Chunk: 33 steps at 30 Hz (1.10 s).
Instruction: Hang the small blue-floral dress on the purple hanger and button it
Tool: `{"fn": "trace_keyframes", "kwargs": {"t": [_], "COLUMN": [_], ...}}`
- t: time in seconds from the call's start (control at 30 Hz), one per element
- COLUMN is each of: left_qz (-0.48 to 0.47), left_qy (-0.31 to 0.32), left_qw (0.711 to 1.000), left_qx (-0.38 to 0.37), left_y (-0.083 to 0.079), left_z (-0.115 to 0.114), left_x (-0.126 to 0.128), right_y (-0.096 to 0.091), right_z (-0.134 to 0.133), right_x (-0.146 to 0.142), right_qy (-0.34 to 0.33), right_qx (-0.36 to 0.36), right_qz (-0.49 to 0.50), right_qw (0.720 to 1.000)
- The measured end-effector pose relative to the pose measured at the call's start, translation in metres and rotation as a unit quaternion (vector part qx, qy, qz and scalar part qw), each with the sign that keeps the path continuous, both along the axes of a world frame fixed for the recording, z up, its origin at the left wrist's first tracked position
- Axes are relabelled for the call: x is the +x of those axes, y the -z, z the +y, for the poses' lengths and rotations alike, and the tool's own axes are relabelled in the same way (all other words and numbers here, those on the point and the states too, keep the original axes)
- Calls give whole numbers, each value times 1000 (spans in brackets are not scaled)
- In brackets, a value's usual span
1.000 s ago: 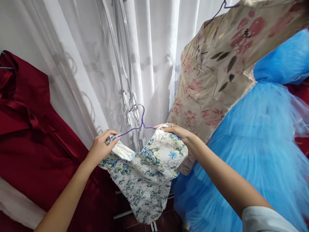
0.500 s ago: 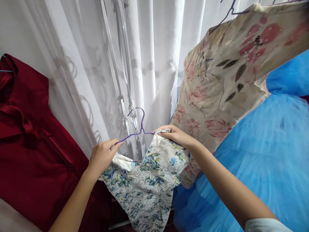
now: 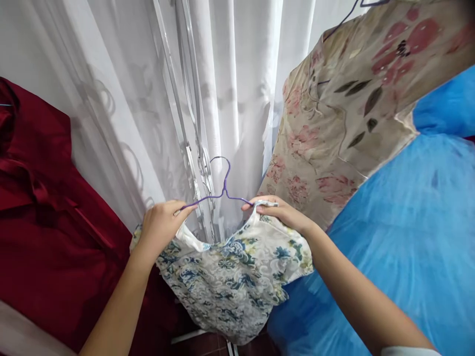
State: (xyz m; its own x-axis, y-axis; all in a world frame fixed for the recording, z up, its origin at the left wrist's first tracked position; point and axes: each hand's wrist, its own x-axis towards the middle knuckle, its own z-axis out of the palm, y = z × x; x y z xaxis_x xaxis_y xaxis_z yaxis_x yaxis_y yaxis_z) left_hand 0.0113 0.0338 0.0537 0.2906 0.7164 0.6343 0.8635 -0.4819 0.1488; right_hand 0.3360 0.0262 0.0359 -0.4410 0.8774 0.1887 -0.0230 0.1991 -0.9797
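A purple wire hanger sits in the neck of a white blouse patterned with blue and yellow flowers. My left hand is closed around the hanger's left arm and the blouse's left shoulder. At the other shoulder, my right hand pinches the blouse's neckline edge together with the hanger's right arm. The hanger's hook points up and is attached to nothing. Below the hands the blouse hangs loose, with its hem over the dark floor.
On the left hangs a dark red dress. A beige garment with pink flowers hangs at the right, in front of a blue tulle gown. White curtains and a metal stand are behind the hanger.
The hanger has shifted slightly right and its hook has turned. My right hand has moved right and a little down, spreading the blouse wider. The hem has risen.
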Motion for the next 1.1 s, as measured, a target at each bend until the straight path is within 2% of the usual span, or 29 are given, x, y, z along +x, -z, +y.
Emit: {"fn": "trace_keyframes", "kwargs": {"t": [0.07,0.13,0.17,0.23,0.27,0.3,0.33,0.4,0.47,0.53,0.63,0.73,0.83,0.9,0.97,1.03,1.1], "left_qz": [2,-10,-39,-145,-208,-266,-313,-379,-446,-503,-559,-590,-611,-623,-635,-648,-661], "left_qy": [27,97,150,252,286,307,316,319,334,364,427,479,513,527,536,540,533], "left_qw": [999,994,987,957,935,913,894,868,829,781,700,627,567,536,512,497,495], "left_qx": [26,48,41,-1,-24,-40,-46,-42,-47,-69,-121,-172,-206,-217,-217,-204,-183], "left_y": [-12,-8,1,29,46,63,80,106,118,116,95,72,60,56,54,51,47], "left_z": [6,17,23,34,39,42,43,40,32,22,10,2,-4,-9,-13,-16,-16], "left_x": [5,8,8,11,13,17,23,37,53,70,94,121,153,171,182,183,175], "right_y": [5,14,19,27,30,32,34,38,45,60,95,138,170,180,182,180,180], "right_z": [-6,-24,-36,-63,-75,-85,-92,-98,-97,-95,-100,-111,-124,-130,-134,-135,-135], "right_x": [6,5,0,-20,-34,-50,-67,-99,-120,-129,-128,-125,-123,-121,-116,-110,-106], "right_qy": [20,24,12,-26,-64,-74,-62,28,111,159,200,210,221,230,229,229,231], "right_qx": [-35,-29,-15,22,37,66,107,172,200,184,104,16,-48,-74,-86,-88,-89], "right_qz": [55,85,85,58,21,-13,-47,-52,-21,18,65,92,120,127,124,121,117], "right_qw": [998,996,996,998,997,995,991,983,973,970,972,973,967,962,962,962,962]}}
